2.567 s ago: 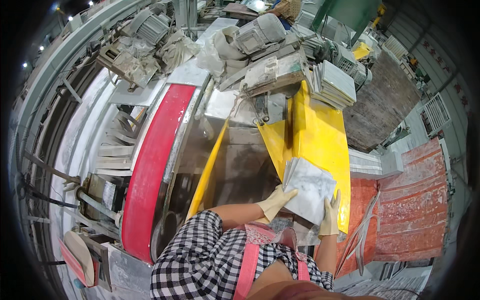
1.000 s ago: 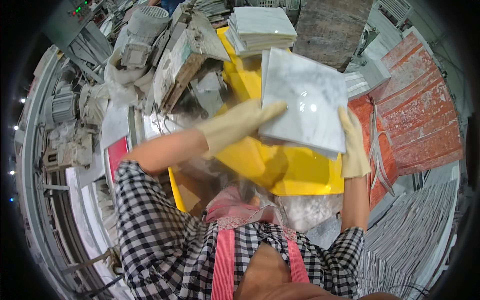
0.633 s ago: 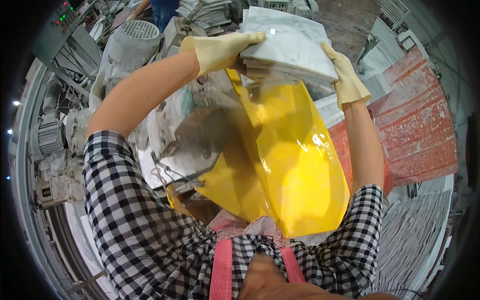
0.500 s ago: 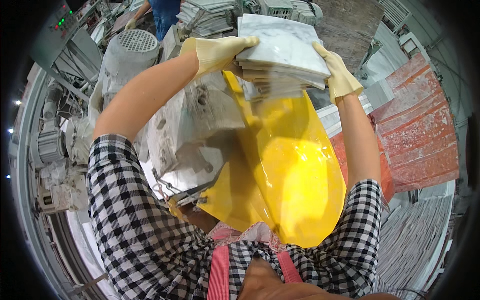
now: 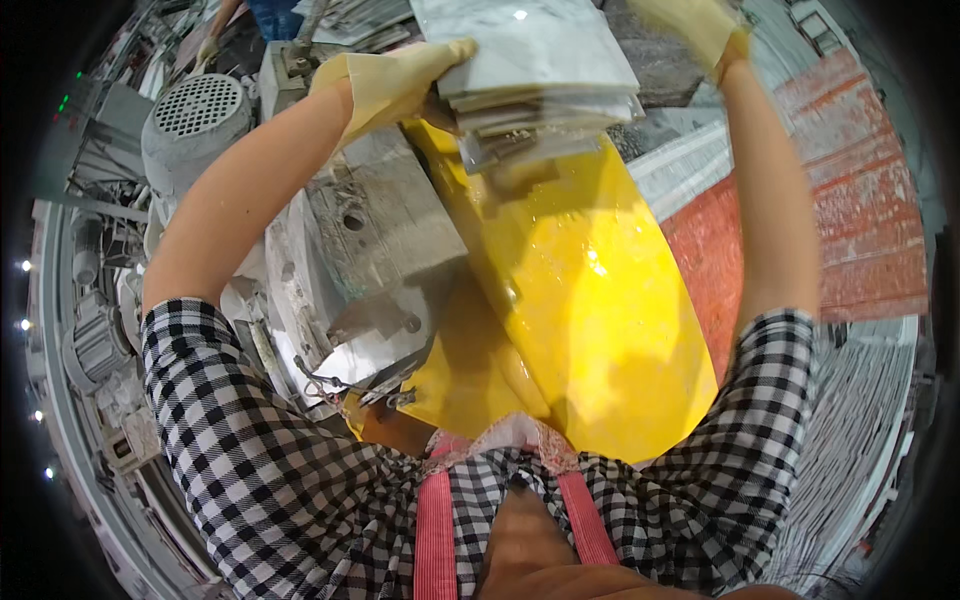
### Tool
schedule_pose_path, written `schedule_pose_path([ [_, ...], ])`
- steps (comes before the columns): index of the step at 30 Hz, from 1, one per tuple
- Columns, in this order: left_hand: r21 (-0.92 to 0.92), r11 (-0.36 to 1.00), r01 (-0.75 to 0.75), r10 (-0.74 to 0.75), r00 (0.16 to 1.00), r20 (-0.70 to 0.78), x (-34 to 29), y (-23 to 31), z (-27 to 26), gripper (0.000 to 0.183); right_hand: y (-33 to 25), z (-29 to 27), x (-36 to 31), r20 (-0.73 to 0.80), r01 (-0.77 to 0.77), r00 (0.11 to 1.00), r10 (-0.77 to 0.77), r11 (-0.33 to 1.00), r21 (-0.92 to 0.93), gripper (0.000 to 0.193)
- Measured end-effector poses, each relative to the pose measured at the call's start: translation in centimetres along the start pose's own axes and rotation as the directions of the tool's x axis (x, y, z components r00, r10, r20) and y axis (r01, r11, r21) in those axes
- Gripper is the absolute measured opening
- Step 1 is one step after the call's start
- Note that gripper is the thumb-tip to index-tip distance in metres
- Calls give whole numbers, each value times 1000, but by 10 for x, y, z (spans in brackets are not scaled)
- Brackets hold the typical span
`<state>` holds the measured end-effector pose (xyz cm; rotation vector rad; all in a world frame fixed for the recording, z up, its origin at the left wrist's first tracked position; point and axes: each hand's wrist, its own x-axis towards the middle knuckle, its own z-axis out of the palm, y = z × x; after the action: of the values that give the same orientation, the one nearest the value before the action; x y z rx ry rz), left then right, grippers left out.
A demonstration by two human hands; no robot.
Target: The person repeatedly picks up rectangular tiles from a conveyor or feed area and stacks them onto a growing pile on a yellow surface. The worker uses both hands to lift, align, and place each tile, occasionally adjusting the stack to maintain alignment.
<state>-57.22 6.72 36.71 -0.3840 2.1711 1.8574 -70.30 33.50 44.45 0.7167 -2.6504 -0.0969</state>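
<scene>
A stack of square white-and-grey marble tiles point(image 5: 530, 55) is at the far middle, over the far end of my yellow waterproof apron point(image 5: 600, 300). My left hand point(image 5: 405, 80), in a pale yellow rubber glove, grips the stack's left edge. Its thumb rests on the top tile and its other fingers are mostly hidden. Off to the right of the stack, apart from it, is my right hand point(image 5: 700, 28) in a matching glove. Motion blurs it, and its fingers run up to the picture's top edge.
Left of the apron stands a dusty grey machine point(image 5: 390, 230), with a motor with a round perforated cover point(image 5: 200, 105) beyond it. A red slatted panel point(image 5: 830, 200) lies to the right. Thin stacked strips point(image 5: 850, 430) sit below it. Another person's gloved hand point(image 5: 207, 52) shows at the far left.
My right hand has come off the tile stack and moved up and right. My left hand keeps its grip. The view has shifted, so the stack sits higher in the picture.
</scene>
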Motion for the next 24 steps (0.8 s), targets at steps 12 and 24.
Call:
schedule_pose_path([
  [12, 993, 112, -49, 201, 979, 25, 0, 25, -27, 67, -69, 136, -81, -26, 38, 992, 120, -99, 994, 63],
  [24, 232, 956, -183, 177, 983, 43, 2, -23, -27, 64, -89, 114, -74, 13, 21, 915, 403, -80, 997, 57],
])
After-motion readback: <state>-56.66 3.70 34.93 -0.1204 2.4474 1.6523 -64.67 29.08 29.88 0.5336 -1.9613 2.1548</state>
